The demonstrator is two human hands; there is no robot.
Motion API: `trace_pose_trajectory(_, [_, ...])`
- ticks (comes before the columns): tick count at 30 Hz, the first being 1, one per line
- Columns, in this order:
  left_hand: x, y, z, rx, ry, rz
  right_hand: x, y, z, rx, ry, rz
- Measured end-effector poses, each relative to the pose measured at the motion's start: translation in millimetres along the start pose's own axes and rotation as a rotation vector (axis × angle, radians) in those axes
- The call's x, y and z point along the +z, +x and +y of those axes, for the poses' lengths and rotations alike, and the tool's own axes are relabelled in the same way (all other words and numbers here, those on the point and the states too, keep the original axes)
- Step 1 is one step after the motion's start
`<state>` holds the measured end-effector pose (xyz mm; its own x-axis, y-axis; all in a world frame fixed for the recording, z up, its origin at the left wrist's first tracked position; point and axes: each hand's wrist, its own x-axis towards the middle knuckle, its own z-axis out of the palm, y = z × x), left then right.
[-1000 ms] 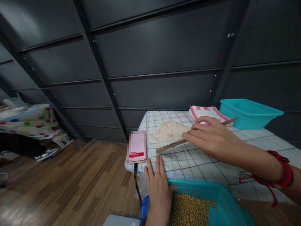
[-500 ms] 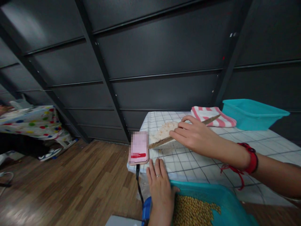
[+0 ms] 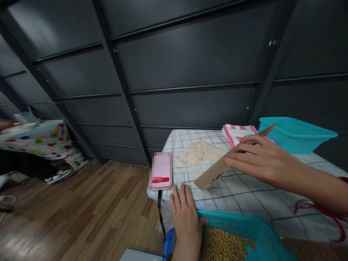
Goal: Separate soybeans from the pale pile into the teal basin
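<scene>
My right hand [image 3: 258, 156] grips a long strip of brown cardboard [image 3: 213, 173], tilted over the checked tablecloth. Beyond the strip, a thin patch of off-white powder with tan crumbs [image 3: 201, 154] is spread on the cloth. My left hand [image 3: 186, 214], with a ring on one finger, lies flat at the table's front edge with its fingers stretched out. Its thumb rests by the rim of a teal tub [image 3: 231, 215]. Inside the tub is a heap of soybeans [image 3: 223, 244]. A pink phone [image 3: 161, 170] lies just beyond my left fingertips.
At the back right stand a second teal tub [image 3: 296, 134] and a folded pink-and-white striped towel [image 3: 230, 133], partly behind my right hand. A dark panelled wall [image 3: 190, 65] borders the table. Far left, a person's leg shows by a dotted tablecloth [image 3: 40, 139].
My right hand has moved right and toward me with the cardboard strip, away from the powder, which now shows more fully. My left hand stays in place.
</scene>
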<state>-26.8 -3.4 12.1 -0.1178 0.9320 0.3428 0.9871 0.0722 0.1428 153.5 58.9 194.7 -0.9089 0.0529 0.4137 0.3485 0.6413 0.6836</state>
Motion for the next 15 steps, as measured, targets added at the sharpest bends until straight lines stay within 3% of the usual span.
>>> trace_pose_trajectory(10, [11.6, -1.7, -2.2, -0.001, 0.006, 0.056, 13.2, -2.8, -9.5, 0.119, 0.023, 0.006])
trace_pose_trajectory(15, [14.1, -2.5, -1.6, -0.008, 0.006, 0.055, 20.6, -5.9, -7.9, 0.072, 0.06, 0.002])
